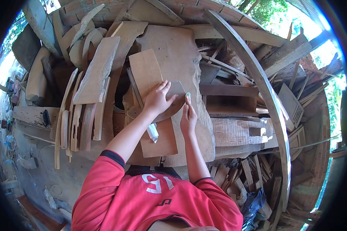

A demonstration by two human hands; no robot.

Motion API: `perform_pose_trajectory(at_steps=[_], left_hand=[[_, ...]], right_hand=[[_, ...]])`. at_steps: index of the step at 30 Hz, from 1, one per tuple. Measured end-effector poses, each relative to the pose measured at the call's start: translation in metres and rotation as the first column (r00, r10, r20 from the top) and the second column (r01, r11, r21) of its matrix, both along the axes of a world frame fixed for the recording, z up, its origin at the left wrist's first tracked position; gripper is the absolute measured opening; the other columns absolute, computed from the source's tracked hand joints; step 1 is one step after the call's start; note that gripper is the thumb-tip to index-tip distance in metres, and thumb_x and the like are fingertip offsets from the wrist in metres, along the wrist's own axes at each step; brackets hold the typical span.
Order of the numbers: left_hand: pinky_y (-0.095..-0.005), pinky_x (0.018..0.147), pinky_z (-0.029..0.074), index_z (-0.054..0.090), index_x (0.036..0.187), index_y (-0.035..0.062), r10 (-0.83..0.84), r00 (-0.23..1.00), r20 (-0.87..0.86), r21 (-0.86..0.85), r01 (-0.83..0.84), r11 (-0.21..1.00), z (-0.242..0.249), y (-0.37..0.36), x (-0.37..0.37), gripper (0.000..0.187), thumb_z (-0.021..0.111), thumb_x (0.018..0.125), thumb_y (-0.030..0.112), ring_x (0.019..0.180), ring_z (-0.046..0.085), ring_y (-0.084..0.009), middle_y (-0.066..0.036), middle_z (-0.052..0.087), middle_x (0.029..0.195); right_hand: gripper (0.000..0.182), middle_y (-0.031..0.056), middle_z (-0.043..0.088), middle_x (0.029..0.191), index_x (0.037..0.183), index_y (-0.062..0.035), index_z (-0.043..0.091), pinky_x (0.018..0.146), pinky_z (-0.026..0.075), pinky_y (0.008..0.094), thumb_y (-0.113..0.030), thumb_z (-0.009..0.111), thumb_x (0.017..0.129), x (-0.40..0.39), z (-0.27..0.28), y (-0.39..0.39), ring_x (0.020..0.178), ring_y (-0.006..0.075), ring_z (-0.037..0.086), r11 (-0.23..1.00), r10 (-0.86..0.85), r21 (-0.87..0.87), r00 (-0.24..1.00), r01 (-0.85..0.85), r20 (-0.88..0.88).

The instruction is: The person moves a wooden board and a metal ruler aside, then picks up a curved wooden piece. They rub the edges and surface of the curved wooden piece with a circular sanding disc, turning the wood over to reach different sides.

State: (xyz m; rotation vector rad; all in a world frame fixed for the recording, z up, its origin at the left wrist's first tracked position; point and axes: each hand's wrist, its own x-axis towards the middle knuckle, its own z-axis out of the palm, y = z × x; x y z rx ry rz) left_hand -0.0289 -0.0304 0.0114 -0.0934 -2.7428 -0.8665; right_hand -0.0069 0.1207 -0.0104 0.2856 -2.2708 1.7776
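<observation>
My left hand (pixel 158 101) lies flat with its thumb spread, pressing on a curved piece of wood (pixel 176 107). My right hand (pixel 188 117) is at the right edge of that piece, its fingers pinched around a small green-edged object (pixel 187 94) too small to name. Under the curved piece are a light rectangular board (pixel 145 67) and another flat board (pixel 160 144). A white tube (pixel 152 133) lies below my left wrist. To the left of my left hand, a straight metal strip (pixel 135 86) leans along the board.
A large rough-edged slab (pixel 169 42) forms the work surface. Several cut wood strips (pixel 98 73) stack at the left. A long curved beam (pixel 258 73) arches along the right. Slotted timber (pixel 239 133) and scrap pieces (pixel 254 173) are at the right and below.
</observation>
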Motion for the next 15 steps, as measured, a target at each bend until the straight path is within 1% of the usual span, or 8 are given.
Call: perform_pose_trajectory(at_steps=[2,5,7,8,9,11,12,15], left_hand=[[-0.0345,0.096,0.041,0.047,0.126,-0.0005,0.003,1.000,0.006,-0.003,-0.003,1.000,0.001,0.001,0.000,0.060,0.058,0.083,0.039,0.120,0.046,-0.0283,-0.018,0.046,0.131],[-0.0348,0.096,0.042,0.047,0.125,-0.0007,0.006,1.000,0.018,0.004,-0.006,1.000,0.004,0.000,0.001,0.060,0.058,0.082,0.039,0.120,0.046,-0.0285,-0.018,0.046,0.131],[-0.0350,0.096,0.042,0.047,0.125,-0.0009,0.000,1.000,0.015,0.014,0.000,1.000,0.003,0.002,0.002,0.060,0.058,0.082,0.039,0.120,0.046,-0.0286,-0.019,0.046,0.131],[-0.0351,0.096,0.042,0.047,0.125,-0.0012,0.002,1.000,0.001,0.004,-0.002,1.000,0.002,0.002,0.001,0.060,0.058,0.082,0.039,0.120,0.046,-0.0289,-0.019,0.046,0.130],[-0.0353,0.096,0.042,0.047,0.125,-0.0014,0.006,1.000,-0.016,-0.005,-0.006,1.000,0.001,0.001,0.000,0.060,0.058,0.082,0.039,0.120,0.046,-0.0291,-0.019,0.046,0.130],[-0.0353,0.096,0.042,0.047,0.125,-0.0015,0.001,1.000,-0.014,-0.004,-0.001,1.000,0.000,0.001,0.000,0.060,0.058,0.082,0.039,0.120,0.046,-0.0292,-0.019,0.046,0.130],[-0.0353,0.097,0.041,0.047,0.125,-0.0017,-0.003,1.000,-0.001,0.001,0.003,1.000,0.000,0.001,0.000,0.060,0.058,0.082,0.039,0.121,0.045,-0.0293,-0.020,0.046,0.130],[-0.0353,0.097,0.041,0.047,0.125,-0.0016,-0.007,1.000,-0.011,0.011,0.007,1.000,-0.001,0.001,0.000,0.061,0.058,0.082,0.040,0.121,0.045,-0.0296,-0.020,0.046,0.130]], right_hand=[[0.034,0.0156,0.048,0.131,0.126,0.0019,0.047,0.103,0.031,0.0306,-0.010,0.042,0.095,-0.004,0.000,0.004,0.125,0.0226,0.042,0.999,0.012,0.044,0.999,-0.011,-0.030],[0.034,0.0170,0.049,0.129,0.125,0.0004,0.048,0.101,0.033,0.0305,-0.012,0.042,0.095,-0.026,0.016,0.003,0.123,0.0236,0.044,0.999,0.038,0.033,0.995,-0.041,0.087],[0.033,0.0190,0.051,0.126,0.125,-0.0020,0.050,0.099,0.035,0.0311,-0.014,0.043,0.095,-0.033,0.026,0.002,0.122,0.0257,0.046,0.991,0.046,0.115,0.978,-0.071,0.203],[0.033,0.0199,0.051,0.125,0.124,-0.0041,0.051,0.098,0.036,0.0336,-0.012,0.046,0.093,-0.033,0.017,0.001,0.121,0.0289,0.045,0.990,0.036,0.130,0.991,-0.053,0.130],[0.033,0.0199,0.051,0.125,0.124,-0.0041,0.051,0.098,0.036,0.0336,-0.012,0.046,0.093,-0.031,0.009,0.000,0.121,0.0289,0.045,0.990,0.035,0.128,0.992,-0.051,0.122],[0.033,0.0189,0.051,0.125,0.124,-0.0035,0.051,0.098,0.036,0.0355,-0.009,0.047,0.091,-0.016,-0.001,0.001,0.122,0.0309,0.044,0.978,-0.016,0.201,0.990,0.045,-0.140],[0.035,0.0177,0.047,0.131,0.126,-0.0008,0.048,0.103,0.030,0.0332,-0.002,0.045,0.091,-0.006,-0.001,0.005,0.127,0.0274,0.039,0.969,0.013,0.245,0.997,0.006,-0.079],[0.035,0.0178,0.047,0.131,0.125,-0.0004,0.048,0.104,0.030,0.0334,-0.001,0.044,0.091,0.013,-0.002,0.009,0.127,0.0270,0.038,0.966,0.037,0.256,0.998,-0.026,-0.041]])
